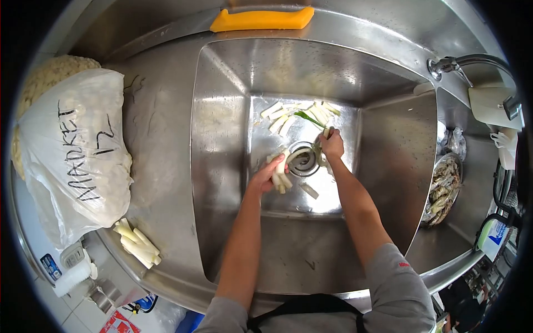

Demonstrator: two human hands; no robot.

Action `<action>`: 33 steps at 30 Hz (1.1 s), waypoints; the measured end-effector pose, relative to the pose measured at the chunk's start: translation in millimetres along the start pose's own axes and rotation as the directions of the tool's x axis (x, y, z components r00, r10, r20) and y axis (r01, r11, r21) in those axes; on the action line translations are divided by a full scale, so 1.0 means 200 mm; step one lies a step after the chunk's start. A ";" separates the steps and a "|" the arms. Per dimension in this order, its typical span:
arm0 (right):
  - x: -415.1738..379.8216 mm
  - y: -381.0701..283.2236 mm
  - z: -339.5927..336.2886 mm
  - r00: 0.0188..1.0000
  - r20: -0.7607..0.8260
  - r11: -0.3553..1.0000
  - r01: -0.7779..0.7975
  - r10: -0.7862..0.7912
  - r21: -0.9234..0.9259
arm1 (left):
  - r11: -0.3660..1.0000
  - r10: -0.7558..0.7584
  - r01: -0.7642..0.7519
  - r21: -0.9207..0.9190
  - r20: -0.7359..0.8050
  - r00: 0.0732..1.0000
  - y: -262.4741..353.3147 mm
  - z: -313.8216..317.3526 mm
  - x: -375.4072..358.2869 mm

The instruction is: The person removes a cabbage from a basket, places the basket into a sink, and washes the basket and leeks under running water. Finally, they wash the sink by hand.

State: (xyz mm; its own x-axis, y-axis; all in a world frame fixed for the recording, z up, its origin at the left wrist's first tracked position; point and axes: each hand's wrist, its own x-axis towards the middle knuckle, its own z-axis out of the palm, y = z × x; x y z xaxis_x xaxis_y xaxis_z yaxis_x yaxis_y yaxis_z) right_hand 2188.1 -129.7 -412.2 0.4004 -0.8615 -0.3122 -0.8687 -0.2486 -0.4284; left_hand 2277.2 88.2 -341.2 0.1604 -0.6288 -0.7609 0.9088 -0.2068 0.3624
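Note:
Several white leek pieces (281, 178) are in my left hand (268, 173), its fingers wrapped round them, left of the drain. My right hand (331, 145) is closed on a leek piece with a green leaf (309, 119) beside it, at the upper right of the drain (303, 160). More cut white pieces (283, 121) lie along the far side of the sink floor (347, 125). One loose piece (309, 191) rests below the drain.
At the left stands a white plastic bag (83, 150) marked with writing, with leek pieces (136, 244) near it. A yellow-handled knife (262, 20) lies on the back ledge. To the right are a faucet (444, 67) and a bowl of scraps (444, 188).

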 end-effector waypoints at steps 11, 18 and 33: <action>-0.23 0.00 -0.15 0.936 0.349 0.621 -0.247 -0.046 0.744 | 0.975 0.187 -0.195 -0.106 -0.080 0.979 0.01 0.18 0.12; -0.32 -0.12 -0.27 0.850 0.523 0.218 -0.523 0.063 0.824 | 0.982 0.177 -0.173 0.076 -0.057 0.983 0.03 0.32 0.16; -0.35 -0.21 -0.40 0.961 -0.091 0.954 0.273 -0.263 0.125 | 0.898 0.329 -0.285 0.336 -0.084 0.940 0.08 0.53 0.13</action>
State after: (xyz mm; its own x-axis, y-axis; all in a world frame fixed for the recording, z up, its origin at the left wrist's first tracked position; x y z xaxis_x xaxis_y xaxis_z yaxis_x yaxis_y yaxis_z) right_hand 2173.6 -94.0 -304.4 0.5861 -0.8027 -0.1099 -0.6830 -0.4165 -0.6001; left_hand 2254.8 -10.3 -298.4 0.4825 -0.5966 -0.6413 0.6411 -0.2583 0.7227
